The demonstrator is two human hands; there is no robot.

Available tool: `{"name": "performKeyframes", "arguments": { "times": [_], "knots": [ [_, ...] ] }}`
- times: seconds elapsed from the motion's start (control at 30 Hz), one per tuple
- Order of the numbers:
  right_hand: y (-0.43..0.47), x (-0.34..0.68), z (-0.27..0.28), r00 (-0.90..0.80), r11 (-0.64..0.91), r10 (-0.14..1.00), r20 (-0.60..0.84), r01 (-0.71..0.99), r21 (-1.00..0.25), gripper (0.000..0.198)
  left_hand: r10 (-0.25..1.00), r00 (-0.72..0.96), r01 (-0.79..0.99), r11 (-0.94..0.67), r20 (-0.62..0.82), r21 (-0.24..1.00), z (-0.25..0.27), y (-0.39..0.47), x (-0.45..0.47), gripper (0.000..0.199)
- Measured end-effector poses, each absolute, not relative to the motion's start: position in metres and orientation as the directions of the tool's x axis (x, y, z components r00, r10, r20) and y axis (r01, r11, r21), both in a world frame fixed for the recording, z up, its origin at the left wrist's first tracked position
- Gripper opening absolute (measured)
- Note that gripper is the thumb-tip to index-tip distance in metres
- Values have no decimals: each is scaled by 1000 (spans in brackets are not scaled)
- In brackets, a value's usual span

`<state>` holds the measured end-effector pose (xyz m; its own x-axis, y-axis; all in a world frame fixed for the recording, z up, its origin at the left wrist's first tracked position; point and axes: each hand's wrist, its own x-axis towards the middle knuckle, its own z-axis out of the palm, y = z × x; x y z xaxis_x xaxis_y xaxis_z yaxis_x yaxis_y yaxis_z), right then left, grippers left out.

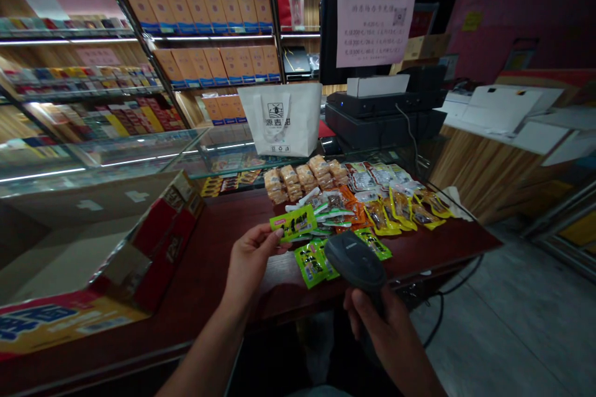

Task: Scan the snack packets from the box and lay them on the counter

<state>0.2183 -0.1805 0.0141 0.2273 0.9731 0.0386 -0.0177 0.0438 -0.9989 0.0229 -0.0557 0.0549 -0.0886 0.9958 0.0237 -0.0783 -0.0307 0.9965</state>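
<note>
Head view, green packet [295, 222] jutting from pinched left fingers [273, 240], right fingers [365, 306] gripping scanner [356, 260]

Left hand [251, 257] pinches green packet [294, 222] by its left end; right hand [382, 321] grips dark scanner [356, 260] near loose green packets [311, 263] on counter [209, 260]. Yellow packets [403, 208] right, open carton [161, 254] left, white bag [303, 118] far.

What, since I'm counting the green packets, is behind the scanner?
Past the scanner, green packets show on either side, lying on the dark red counter. What lies directly behind its head is covered, so more packets there can't be ruled out.
</note>
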Motion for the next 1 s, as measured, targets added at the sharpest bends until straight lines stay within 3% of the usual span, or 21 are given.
{"name": "performKeyframes", "arguments": {
  "times": [0.13,0.27,0.43,0.5,0.6,0.67,1.0],
  "knots": [
    [-179,245,11,364,6,931,-3,-23,-1000,50,1000,-8,-9,27,-27,1000,48,-48,22,36],
    [-180,262,7,457,-18,887,-69,-116,-993,49,973,201,122,88,-112,989,38,-36,30,29],
    [-180,264,3,465,14,885,-40,-111,-994,51,906,419,370,-115,-55,922,35,-11,58,24],
    [-180,263,1,464,24,886,-23,-96,-995,52,878,478,499,-265,-7,825,39,-1,70,21],
    [-180,263,-1,465,23,885,-23,-92,-995,54,838,546,711,-455,-14,536,45,6,85,24],
    [-180,264,-2,466,16,884,-39,-114,-993,55,836,548,779,-497,-28,382,49,7,91,24],
    [-178,263,2,460,-16,886,-64,-107,-994,57,858,513,853,-505,-30,131,50,-4,101,22]
  ]
}}
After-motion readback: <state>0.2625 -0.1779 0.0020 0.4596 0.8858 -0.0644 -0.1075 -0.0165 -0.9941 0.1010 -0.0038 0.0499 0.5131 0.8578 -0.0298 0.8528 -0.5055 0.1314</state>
